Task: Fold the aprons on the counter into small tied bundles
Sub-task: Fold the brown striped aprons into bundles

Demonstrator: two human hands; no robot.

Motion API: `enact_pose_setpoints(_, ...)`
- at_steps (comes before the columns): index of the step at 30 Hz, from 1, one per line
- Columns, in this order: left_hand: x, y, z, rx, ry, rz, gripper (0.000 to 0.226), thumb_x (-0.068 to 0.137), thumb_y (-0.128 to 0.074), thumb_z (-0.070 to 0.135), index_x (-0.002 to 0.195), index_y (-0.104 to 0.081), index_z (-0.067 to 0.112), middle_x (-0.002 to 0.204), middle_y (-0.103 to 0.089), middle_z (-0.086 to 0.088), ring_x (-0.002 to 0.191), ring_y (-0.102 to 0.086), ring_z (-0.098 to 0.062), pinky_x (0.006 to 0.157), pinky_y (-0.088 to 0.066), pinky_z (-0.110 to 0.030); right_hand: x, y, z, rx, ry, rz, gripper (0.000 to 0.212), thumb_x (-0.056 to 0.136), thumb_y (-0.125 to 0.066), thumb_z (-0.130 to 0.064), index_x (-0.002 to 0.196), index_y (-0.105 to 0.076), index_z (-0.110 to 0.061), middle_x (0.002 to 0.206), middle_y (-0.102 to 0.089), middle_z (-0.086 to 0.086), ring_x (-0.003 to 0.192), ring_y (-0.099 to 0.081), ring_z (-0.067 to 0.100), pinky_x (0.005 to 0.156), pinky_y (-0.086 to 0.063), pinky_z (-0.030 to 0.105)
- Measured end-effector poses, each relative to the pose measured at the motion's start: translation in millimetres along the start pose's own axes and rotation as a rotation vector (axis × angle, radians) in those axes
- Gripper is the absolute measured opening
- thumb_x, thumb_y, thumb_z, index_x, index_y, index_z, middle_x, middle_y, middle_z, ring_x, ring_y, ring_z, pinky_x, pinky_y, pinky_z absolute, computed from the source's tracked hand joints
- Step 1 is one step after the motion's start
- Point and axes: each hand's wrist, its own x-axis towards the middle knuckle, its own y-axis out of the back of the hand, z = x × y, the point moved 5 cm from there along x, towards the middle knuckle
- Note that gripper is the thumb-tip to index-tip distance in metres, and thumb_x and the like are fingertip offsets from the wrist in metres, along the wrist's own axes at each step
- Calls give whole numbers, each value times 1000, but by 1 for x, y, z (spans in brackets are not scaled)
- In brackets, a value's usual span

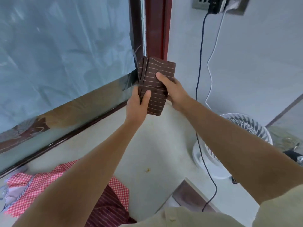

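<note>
A plain home room: a pale surface [155, 145] runs under a film-covered window [65, 54], with a wall socket [200, 4], hanging cables [201, 63] and a white fan [211, 164].

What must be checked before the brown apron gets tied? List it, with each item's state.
1. Fold: ok, the brown apron is a compact stack.
2. Grip: ok, the left hand and right hand hold it from either side, thumbs on the front.
3. Strings ready for tying: cannot tell, none show.
4. Layers even: not ok, the edges splay apart at the top left.
5. Remaining work: not ok, the red checked apron and dark red striped apron lie loose on the counter.
</note>
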Motion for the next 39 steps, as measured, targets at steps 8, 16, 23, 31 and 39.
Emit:
enact_pose_setpoints(8, 49, -37, 59, -184, 107, -388, 40, 93, -63, 32, 128, -55, 14, 116, -68, -5, 102, -67, -25, 86, -58, -35, -9, 49, -84, -23, 363, 133, 36, 94, -64, -22, 126, -56, -8, 115, -69, 6, 101, -69, 17, 83, -57, 27)
enact_pose_setpoints(16, 68, -61, 134, -14, -87, -294, 38, 92, -56, 52, 100, -60, 15, 69, -56, 6, 59, -56, -11, 72, -61, -40, -28, 95, -141, -110, 536, 272, 32, 91, -66, -12, 122, -57, -8, 116, -69, 9, 105, -68, 21, 93, -55, 39)
enact_pose_setpoints(23, 85, -94, 208, -112, 112, -537, 55, 89, -52, 62, 114, -65, 15, 91, -66, 2, 84, -60, -14, 86, -52, -34, -42, 130, -205, -146, 650, 453, 31, 93, -63, -12, 123, -57, -9, 115, -69, 7, 102, -68, 19, 92, -56, 35)
enact_pose_setpoints(31, 127, -102, 265, -345, -155, -353, 22, 99, -53, 31, 114, -54, 16, 108, -66, -5, 96, -65, -18, 74, -53, -23, -36, 157, -243, -102, 500, 436, 44, 89, -71, -23, 127, -55, -9, 119, -67, 6, 103, -67, 21, 91, -56, 36)
enact_pose_setpoints(39, 164, -120, 326, -420, -272, -439, 32, 93, -62, 34, 115, -63, 11, 105, -72, -6, 93, -70, -18, 83, -58, -32, -38, 179, -316, -32, 640, 481, 15, 87, -71, -18, 99, -63, -16, 105, -70, 4, 99, -68, 20, 91, -55, 35)
